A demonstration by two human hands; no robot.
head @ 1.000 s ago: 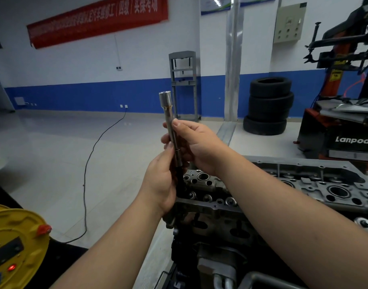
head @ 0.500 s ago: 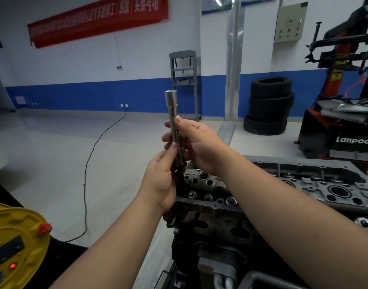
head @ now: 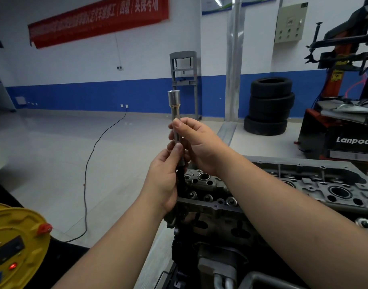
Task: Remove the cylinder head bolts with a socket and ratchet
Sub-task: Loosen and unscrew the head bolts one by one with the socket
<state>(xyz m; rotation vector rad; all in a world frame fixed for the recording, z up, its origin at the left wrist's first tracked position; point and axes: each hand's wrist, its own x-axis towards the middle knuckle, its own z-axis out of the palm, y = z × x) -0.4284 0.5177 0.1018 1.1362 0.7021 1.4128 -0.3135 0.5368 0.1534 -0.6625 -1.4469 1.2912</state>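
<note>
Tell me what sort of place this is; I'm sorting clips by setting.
Most likely an auto repair training workshop: a stack of tires by the wall, a Lanpody tire-changing machine at right, and an engine cylinder head in front of the person, whose hands hold a long socket tool.

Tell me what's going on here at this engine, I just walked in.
A person is standing over a cylinder head on an engine and holding a long socket tool upright in front of them. The right hand pinches the shiny upper shaft, and the left hand grips the darker lower part just beneath. The tool is lifted clear of the head, not seated on any bolt, so it looks like they are checking or assembling it rather than loosening anything right now.
</note>
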